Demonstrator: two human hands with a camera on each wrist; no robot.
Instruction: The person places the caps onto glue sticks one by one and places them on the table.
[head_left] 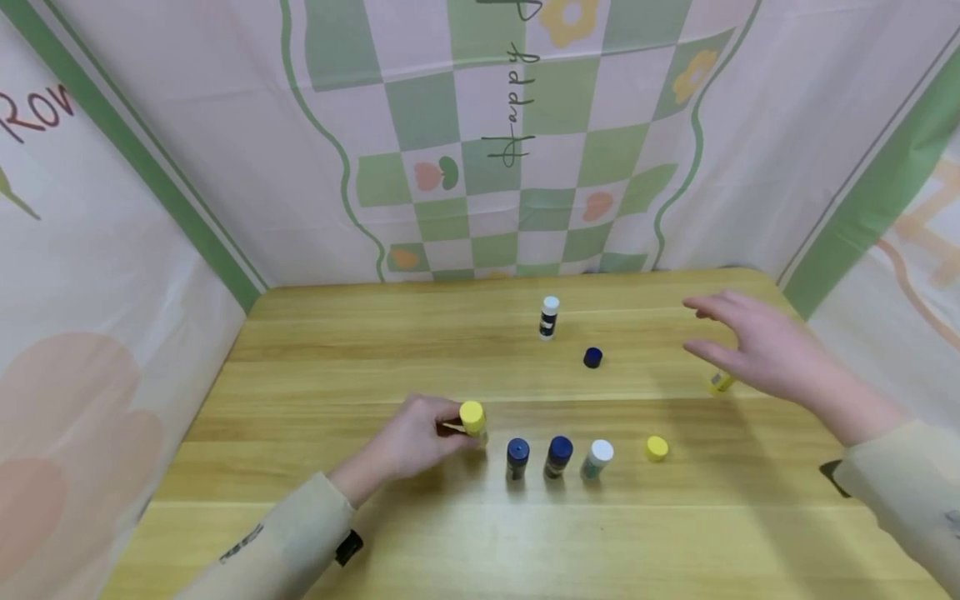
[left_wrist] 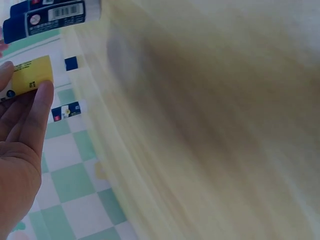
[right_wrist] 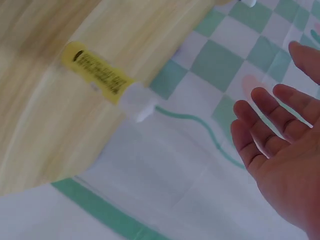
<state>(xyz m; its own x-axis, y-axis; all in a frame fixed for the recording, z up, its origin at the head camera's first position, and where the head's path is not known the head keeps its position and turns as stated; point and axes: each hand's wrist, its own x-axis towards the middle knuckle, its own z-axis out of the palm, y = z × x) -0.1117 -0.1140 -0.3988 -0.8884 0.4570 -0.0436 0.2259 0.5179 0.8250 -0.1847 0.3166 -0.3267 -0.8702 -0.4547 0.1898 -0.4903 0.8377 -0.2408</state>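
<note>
My left hand (head_left: 420,437) pinches a yellow-capped glue stick (head_left: 472,415) between thumb and fingers, at the left end of a row. In the left wrist view this glue stick (left_wrist: 32,77) shows its yellow side, with fingertips along it. My right hand (head_left: 768,346) is raised over the right of the table, fingers spread and nothing in its palm. Partly behind it in the head view is a yellow tube (head_left: 721,382). The right wrist view shows that tube (right_wrist: 97,72) with dark print and a white end, apart from the fingers (right_wrist: 272,120).
Beside the left hand stand two dark blue-capped sticks (head_left: 517,458) and a white-topped one (head_left: 597,458). A loose yellow cap (head_left: 657,448) lies to their right. Farther back are a dark blue cap (head_left: 592,357) and a white-ended stick (head_left: 548,318). Printed curtains (head_left: 487,208) border the table.
</note>
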